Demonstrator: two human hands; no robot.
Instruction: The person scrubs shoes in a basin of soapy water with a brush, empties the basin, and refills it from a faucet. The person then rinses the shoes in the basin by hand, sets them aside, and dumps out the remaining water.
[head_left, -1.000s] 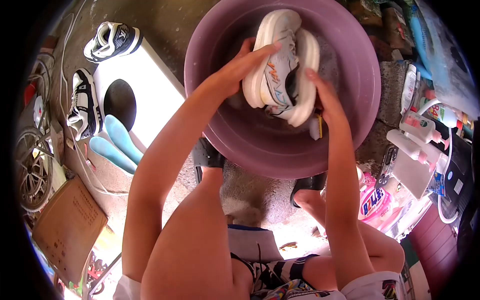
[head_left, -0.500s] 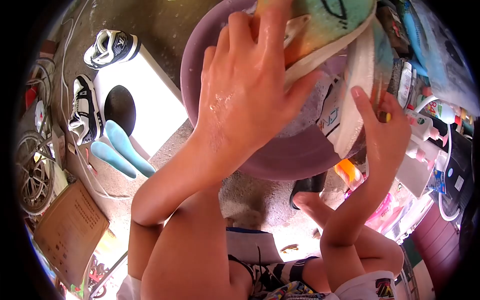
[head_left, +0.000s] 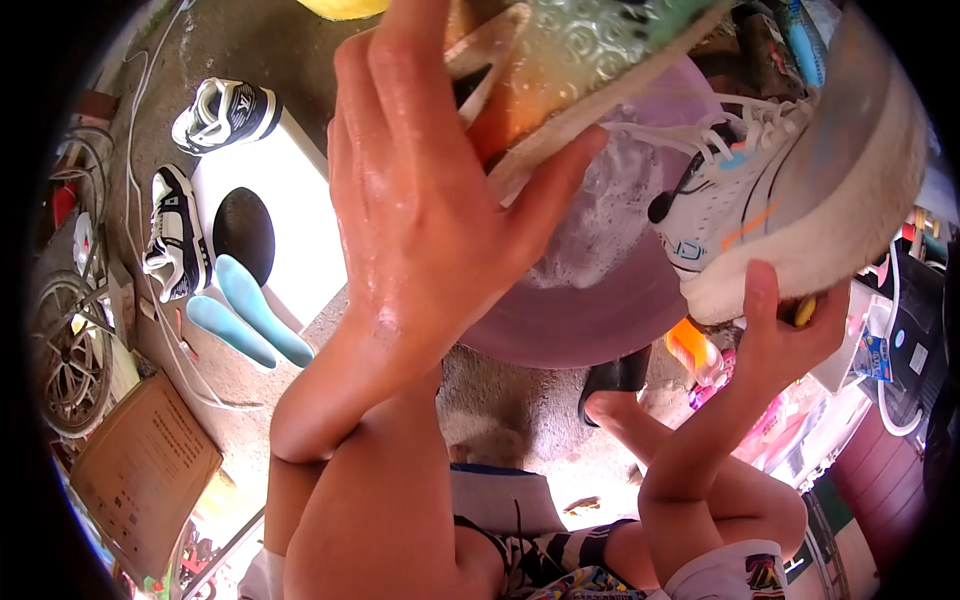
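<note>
Over a purple basin (head_left: 600, 335) of foamy water, my left hand (head_left: 430, 200) grips a wet sneaker (head_left: 600, 70) from behind. Its bumpy orange-and-green sole faces me, and its upper is mostly hidden. At the right, my right hand (head_left: 795, 325) holds a white sneaker (head_left: 790, 220) by its heel end, thumb on the thick pale midsole. That one is tilted, with its side, white laces and orange and blue accents showing. A small yellow bit shows by my right fingers; I cannot make out what it is.
Black-and-white sneakers (head_left: 178, 235) and light-blue insoles (head_left: 245, 310) lie around a white box (head_left: 300, 220) with a dark oval at the left. A cardboard piece (head_left: 145, 470) and a bicycle wheel (head_left: 70, 350) are farther left. An orange bottle (head_left: 692, 345) stands beside the basin.
The two sneakers have moved apart. The left one shifted left and shows more of its sole; the right one moved right and turned, showing its side and laces.
</note>
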